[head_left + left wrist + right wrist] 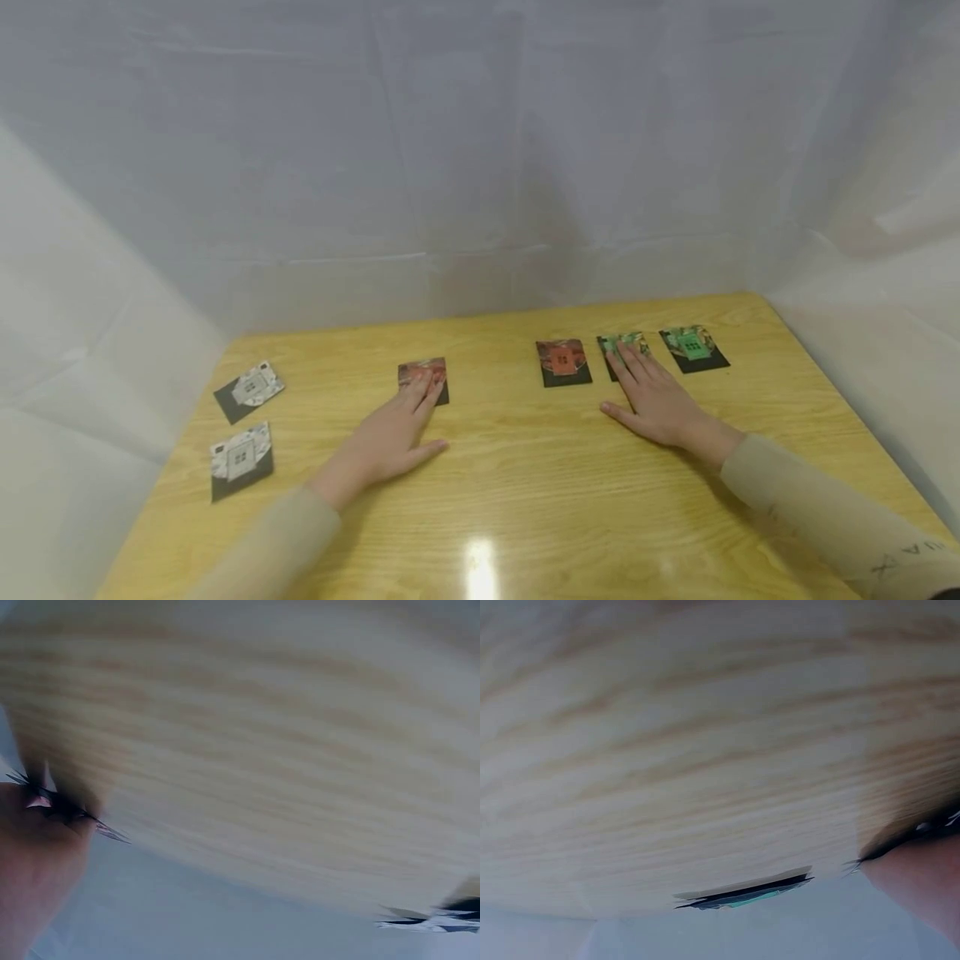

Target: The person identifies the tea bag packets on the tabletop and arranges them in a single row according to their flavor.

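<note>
My left hand (390,437) lies palm down with straight fingers on a small flat red-and-black packet (441,393), its thumb spread out over the table. Under the fingertips of my right hand (660,404) is a green-and-black packet (603,343), mostly covered by the fingers. That thumb also points away from the palm. Just left of the right hand is another red-and-black packet (564,363); on its other side a second green packet (693,348) lies flat. In the wrist views, only part of the left hand (41,862) and right hand (919,877) shows.
Two grey-and-black packets, an upper one (249,390) and a lower one (242,460), lie at the left of the wooden table (510,500). Behind the table and at both sides hang white sheets (450,167). Glare shows near the front.
</note>
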Available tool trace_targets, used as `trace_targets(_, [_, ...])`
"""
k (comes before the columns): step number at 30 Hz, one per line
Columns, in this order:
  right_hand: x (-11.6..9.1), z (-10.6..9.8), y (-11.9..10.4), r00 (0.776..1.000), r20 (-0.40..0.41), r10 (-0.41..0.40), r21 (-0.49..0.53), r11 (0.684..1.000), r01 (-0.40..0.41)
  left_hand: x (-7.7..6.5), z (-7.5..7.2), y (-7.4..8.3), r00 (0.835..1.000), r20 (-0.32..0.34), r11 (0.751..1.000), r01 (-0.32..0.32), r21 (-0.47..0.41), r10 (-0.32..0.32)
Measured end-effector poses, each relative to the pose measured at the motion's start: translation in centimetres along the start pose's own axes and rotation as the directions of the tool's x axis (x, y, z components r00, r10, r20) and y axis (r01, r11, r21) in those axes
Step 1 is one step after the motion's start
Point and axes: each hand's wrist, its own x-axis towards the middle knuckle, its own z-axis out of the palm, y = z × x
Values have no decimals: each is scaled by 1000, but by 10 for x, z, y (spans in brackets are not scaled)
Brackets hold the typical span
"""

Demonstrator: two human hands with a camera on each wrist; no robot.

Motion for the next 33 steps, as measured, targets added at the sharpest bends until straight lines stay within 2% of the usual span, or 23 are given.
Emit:
trace_targets(6, [-2, -1, -2, 999, -39, -18, 7, 1000, 18, 26, 4, 12, 999, 20, 999, -43, 10, 43])
trace_targets(10, [-4, -4, -5, 997, -64, -32, 20, 999, 33, 41, 8, 20, 998, 47, 999, -48, 16, 47])
trace_targets(16, [-2, -4, -5, 1000, -7, -2, 17, 1000, 2, 62, 9, 32, 995, 87, 998, -48, 34, 45])
trace_targets(25, [-1, -1, -2, 1000, 8, 4, 11, 1000, -4, 79, 8, 50, 991, 125, 996, -57, 62, 49])
trace_targets(33, [-2, -2, -2, 1000, -18, -6, 13, 1000, 6, 87, 10, 60, 990, 135, 995, -49, 84, 38])
